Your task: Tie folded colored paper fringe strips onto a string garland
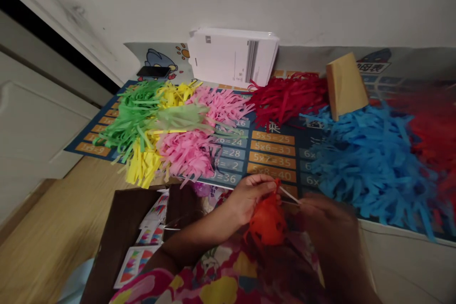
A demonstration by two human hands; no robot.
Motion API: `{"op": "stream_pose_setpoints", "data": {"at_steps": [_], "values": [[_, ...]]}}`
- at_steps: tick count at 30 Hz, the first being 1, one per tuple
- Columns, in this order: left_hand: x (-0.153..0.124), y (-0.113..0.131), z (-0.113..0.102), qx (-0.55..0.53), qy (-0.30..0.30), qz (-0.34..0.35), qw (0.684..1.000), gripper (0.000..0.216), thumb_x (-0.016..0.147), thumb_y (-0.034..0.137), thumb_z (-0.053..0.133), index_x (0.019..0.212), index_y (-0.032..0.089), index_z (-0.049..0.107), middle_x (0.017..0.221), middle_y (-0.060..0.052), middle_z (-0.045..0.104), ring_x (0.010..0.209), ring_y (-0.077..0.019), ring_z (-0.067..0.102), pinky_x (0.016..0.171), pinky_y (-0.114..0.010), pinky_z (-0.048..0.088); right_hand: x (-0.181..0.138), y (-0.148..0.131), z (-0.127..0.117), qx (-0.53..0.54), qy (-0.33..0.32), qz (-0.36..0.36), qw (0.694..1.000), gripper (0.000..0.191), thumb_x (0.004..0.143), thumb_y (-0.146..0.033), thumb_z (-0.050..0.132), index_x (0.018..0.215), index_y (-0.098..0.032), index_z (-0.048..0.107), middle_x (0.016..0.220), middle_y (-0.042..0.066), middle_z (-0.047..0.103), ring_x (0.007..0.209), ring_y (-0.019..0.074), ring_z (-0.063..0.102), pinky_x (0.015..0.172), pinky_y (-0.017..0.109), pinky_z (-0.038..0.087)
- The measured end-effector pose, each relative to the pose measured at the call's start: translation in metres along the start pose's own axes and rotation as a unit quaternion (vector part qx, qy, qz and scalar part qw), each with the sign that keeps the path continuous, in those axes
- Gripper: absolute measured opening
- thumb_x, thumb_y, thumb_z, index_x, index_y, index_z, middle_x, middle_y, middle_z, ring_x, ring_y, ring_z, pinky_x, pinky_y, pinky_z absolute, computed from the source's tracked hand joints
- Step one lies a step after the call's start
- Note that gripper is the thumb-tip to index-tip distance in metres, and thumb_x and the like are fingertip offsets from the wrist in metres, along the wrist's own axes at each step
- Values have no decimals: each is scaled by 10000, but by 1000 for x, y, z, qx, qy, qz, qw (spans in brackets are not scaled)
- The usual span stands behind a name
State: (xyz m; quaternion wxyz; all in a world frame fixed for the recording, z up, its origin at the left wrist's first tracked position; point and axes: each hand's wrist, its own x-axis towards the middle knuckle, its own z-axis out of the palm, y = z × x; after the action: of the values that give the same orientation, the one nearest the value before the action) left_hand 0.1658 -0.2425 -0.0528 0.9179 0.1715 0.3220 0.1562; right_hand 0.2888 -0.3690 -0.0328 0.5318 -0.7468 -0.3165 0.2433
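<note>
My left hand [249,197] pinches the top of an orange-red fringed paper piece [268,222] that hangs below its fingers. A thin white stick [289,195] juts from that piece toward my right hand [329,232], which is blurred by motion and close to the stick's end. Both hands sit low in the view, above my flowered sleeve and lap. Just beyond them lies a multiplication-table mat [272,152] covered with heaps of cut paper fringe.
On the mat lie green [131,114], yellow [144,164], pink [188,152], red [288,95] and blue [370,161] fringe heaps. A white paper stack [233,57], a phone [154,71] and a tan block [345,85] stand at the wall. A brown box [121,232] with printed cards sits lower left.
</note>
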Motion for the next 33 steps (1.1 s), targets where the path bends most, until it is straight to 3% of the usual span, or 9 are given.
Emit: {"op": "stream_pose_setpoints", "data": {"at_steps": [7, 11, 20, 22, 24, 26, 28, 30, 33], "values": [[0, -1, 0, 13, -22, 3, 1000, 462, 507, 303, 970, 788, 118, 653, 678, -11, 711, 542, -124, 666, 559, -223, 537, 2, 7, -1, 31, 62, 29, 997, 75, 696, -289, 757, 647, -232, 760, 638, 18, 696, 616, 200, 631, 541, 277, 477], [1, -3, 0, 21, -17, 0, 1000, 457, 524, 312, 965, 801, 122, 655, 694, -10, 716, 546, -125, 673, 570, -225, 543, 0, 13, -5, 39, 73, 1, 997, 74, 684, -278, 761, 619, -243, 752, 666, 18, 710, 625, 196, 632, 561, 281, 481], [1, -3, 5, 23, -31, -12, 999, 470, 505, 327, 970, 791, 114, 664, 675, -14, 714, 531, -112, 653, 562, -217, 532, 3, 9, 0, 41, 52, 23, 998, 94, 699, -279, 739, 621, -228, 748, 630, 16, 699, 605, 197, 638, 565, 277, 495], [0, -5, 5, 42, -29, 19, 999, 487, 504, 342, 969, 786, 130, 633, 661, 1, 702, 525, -106, 639, 560, -216, 519, 4, 9, 2, 20, 54, 26, 998, 100, 721, -317, 751, 671, -230, 763, 647, 15, 707, 606, 193, 640, 564, 272, 496], [-2, -7, 5, 92, -33, 98, 990, 479, 532, 339, 957, 767, 157, 581, 672, 12, 701, 550, -106, 641, 579, -216, 512, 6, 10, 4, -15, 18, 25, 999, 138, 753, -366, 750, 737, -231, 778, 712, 24, 734, 652, 198, 662, 598, 272, 511], [-4, -9, 4, 195, -26, 206, 959, 429, 606, 318, 921, 756, 179, 543, 711, 6, 712, 627, -123, 669, 621, -221, 517, 7, 12, 5, -23, -49, 26, 998, 214, 815, -414, 704, 904, -237, 787, 856, 38, 766, 752, 207, 695, 660, 274, 534], [-8, -7, 2, 342, -12, 293, 893, 309, 722, 298, 845, 783, 189, 562, 777, -19, 732, 724, -147, 699, 670, -236, 525, 8, 16, 5, 18, -128, 27, 991, 334, 888, -452, 621, 1125, -245, 733, 1061, 55, 758, 904, 218, 708, 750, 288, 556], [-12, -4, 0, 489, -13, 356, 796, 165, 826, 278, 750, 847, 197, 608, 849, -38, 748, 798, -168, 713, 725, -265, 534, 8, 19, 5, 65, -182, 11, 981, 406, 942, -460, 542, 1272, -248, 646, 1223, 74, 707, 1056, 227, 681, 841, 311, 555], [-14, -2, -4, 631, -49, 428, 645, 56, 882, 238, 657, 913, 204, 625, 900, -54, 752, 847, -203, 715, 771, -320, 544, 9, 22, 7, 18, -174, -65, 982, 303, 953, -410, 552, 1175, -252, 685, 1154, 70, 717, 1039, 213, 669, 855, 310, 531]]}}
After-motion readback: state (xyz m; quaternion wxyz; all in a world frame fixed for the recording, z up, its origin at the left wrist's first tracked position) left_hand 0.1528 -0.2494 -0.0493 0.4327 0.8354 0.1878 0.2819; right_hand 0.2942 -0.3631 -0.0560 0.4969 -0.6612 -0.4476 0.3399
